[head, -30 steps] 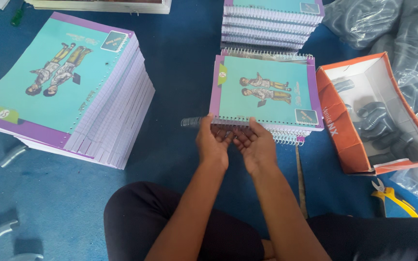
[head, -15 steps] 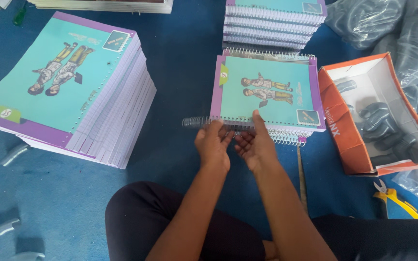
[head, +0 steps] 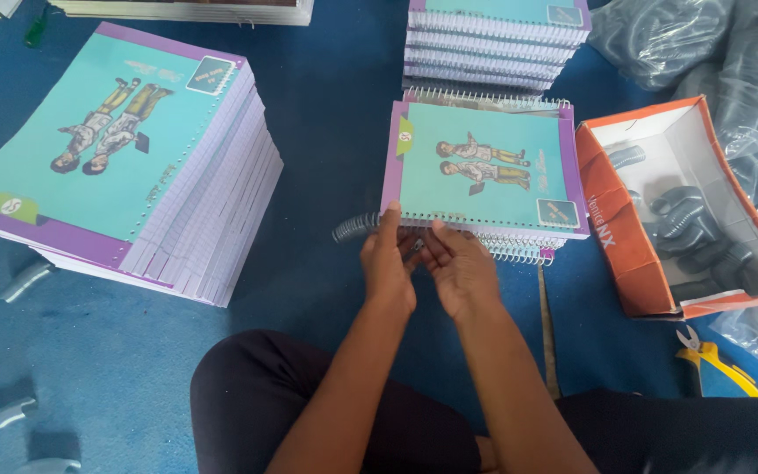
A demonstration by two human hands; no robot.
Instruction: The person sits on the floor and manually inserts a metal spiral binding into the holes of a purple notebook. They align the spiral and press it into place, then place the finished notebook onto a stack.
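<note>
The left hand (head: pixel 388 263) pinches a grey spiral coil (head: pixel 357 227) at the near edge of the top notebook (head: pixel 482 167), on a small stack on the blue floor (head: pixel 326 132). The coil's long axis runs left to right along that punched edge, sticking out past the notebook's left corner. The right hand (head: pixel 460 270), fingers loosely curled, rests just beside it against the edge; the left is nearer the coil's free end.
</note>
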